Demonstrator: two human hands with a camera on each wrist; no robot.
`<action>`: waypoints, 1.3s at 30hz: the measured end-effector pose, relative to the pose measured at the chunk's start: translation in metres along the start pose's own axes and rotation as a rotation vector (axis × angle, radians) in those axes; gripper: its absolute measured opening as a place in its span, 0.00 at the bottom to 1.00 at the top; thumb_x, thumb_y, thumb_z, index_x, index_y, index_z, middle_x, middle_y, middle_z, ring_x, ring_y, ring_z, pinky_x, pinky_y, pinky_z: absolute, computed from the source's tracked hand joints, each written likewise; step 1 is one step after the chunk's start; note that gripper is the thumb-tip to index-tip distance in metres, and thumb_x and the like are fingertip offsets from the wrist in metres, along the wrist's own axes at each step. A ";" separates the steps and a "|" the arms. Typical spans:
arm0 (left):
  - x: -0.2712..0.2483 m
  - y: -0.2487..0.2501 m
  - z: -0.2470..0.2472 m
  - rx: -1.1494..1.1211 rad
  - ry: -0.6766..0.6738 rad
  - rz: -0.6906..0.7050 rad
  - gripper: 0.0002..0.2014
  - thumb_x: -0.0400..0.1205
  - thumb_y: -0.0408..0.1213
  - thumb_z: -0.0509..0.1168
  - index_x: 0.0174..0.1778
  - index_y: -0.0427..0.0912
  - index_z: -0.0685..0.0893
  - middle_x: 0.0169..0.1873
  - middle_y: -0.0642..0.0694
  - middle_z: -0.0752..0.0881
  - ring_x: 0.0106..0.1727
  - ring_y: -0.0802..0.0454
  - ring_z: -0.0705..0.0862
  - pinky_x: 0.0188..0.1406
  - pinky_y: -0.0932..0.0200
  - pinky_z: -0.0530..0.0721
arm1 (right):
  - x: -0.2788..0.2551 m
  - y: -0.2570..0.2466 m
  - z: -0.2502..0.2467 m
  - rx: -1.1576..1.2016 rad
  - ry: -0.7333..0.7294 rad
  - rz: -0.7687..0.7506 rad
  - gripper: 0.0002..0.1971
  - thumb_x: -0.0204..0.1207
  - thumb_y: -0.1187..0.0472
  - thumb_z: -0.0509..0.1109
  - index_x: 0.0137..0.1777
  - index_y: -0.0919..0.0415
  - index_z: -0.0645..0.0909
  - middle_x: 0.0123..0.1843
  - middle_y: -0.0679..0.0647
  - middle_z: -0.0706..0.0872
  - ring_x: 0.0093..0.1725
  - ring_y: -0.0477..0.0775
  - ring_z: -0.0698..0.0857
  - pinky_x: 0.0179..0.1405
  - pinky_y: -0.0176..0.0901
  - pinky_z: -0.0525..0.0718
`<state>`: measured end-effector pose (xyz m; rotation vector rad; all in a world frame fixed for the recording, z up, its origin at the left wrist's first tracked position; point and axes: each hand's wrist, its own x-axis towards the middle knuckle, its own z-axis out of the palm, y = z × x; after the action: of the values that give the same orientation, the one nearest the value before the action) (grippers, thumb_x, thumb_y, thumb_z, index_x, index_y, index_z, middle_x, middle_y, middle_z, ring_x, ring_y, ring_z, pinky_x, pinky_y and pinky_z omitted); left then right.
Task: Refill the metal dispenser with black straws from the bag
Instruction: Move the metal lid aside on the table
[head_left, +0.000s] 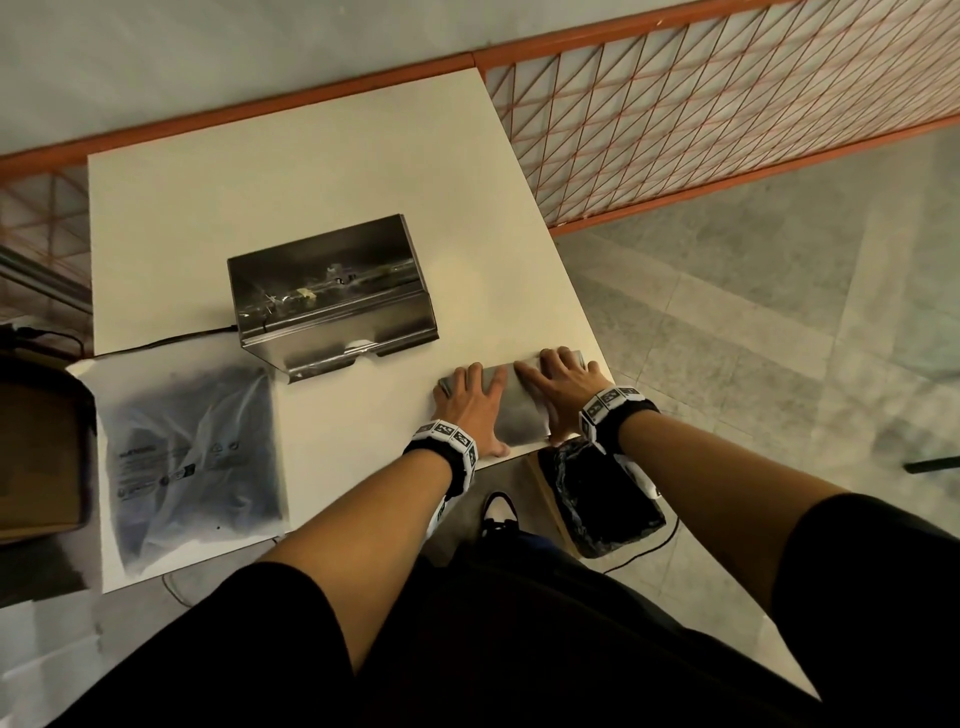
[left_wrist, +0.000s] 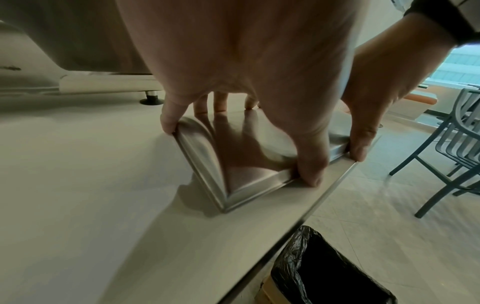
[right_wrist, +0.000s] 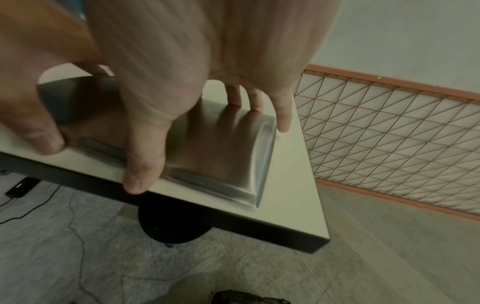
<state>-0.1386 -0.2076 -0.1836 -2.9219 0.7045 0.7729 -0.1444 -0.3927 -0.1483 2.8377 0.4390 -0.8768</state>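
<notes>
The metal dispenser (head_left: 332, 291) stands open-topped in the middle of the white table (head_left: 260, 197). Its flat metal lid (head_left: 511, 410) lies at the table's near right corner. My left hand (head_left: 467, 400) and right hand (head_left: 558, 389) both lie over the lid, fingers spread across its top and thumbs hooked on its near edge. In the left wrist view the lid (left_wrist: 249, 148) is held at its left and near edges. The right wrist view shows the lid (right_wrist: 218, 156) with my thumb (right_wrist: 140, 181) on its near rim. The clear bag of black straws (head_left: 192, 457) lies at the near left.
A bin with a black liner (head_left: 602, 499) stands on the floor just below the table's near right corner. An orange mesh railing (head_left: 701, 114) runs behind the table. A black cable (head_left: 171, 340) leads to the dispenser's left side. A grey chair (left_wrist: 454, 148) stands to the right.
</notes>
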 end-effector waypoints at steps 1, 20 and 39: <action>0.000 0.000 0.000 -0.003 0.000 0.000 0.64 0.62 0.68 0.80 0.86 0.51 0.49 0.79 0.37 0.59 0.80 0.33 0.61 0.73 0.27 0.73 | 0.001 0.000 0.000 -0.003 -0.001 0.000 0.74 0.41 0.32 0.86 0.84 0.45 0.46 0.75 0.61 0.63 0.75 0.68 0.63 0.57 0.72 0.81; -0.025 -0.027 -0.031 -0.222 -0.017 -0.016 0.38 0.79 0.62 0.70 0.82 0.50 0.68 0.83 0.41 0.64 0.84 0.39 0.62 0.79 0.27 0.66 | 0.005 -0.025 -0.038 0.069 -0.033 0.037 0.42 0.67 0.35 0.74 0.78 0.50 0.65 0.76 0.60 0.66 0.76 0.66 0.67 0.69 0.71 0.72; -0.220 -0.348 0.027 -0.802 0.429 -0.928 0.24 0.80 0.46 0.72 0.72 0.47 0.79 0.71 0.38 0.72 0.72 0.33 0.74 0.74 0.36 0.77 | 0.114 -0.310 -0.101 0.884 -0.272 -0.017 0.10 0.77 0.53 0.75 0.52 0.59 0.85 0.47 0.61 0.88 0.51 0.65 0.90 0.40 0.49 0.89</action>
<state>-0.1691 0.1998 -0.1294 -3.4768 -1.2108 0.3341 -0.0988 -0.0506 -0.1450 3.3485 0.0201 -1.7947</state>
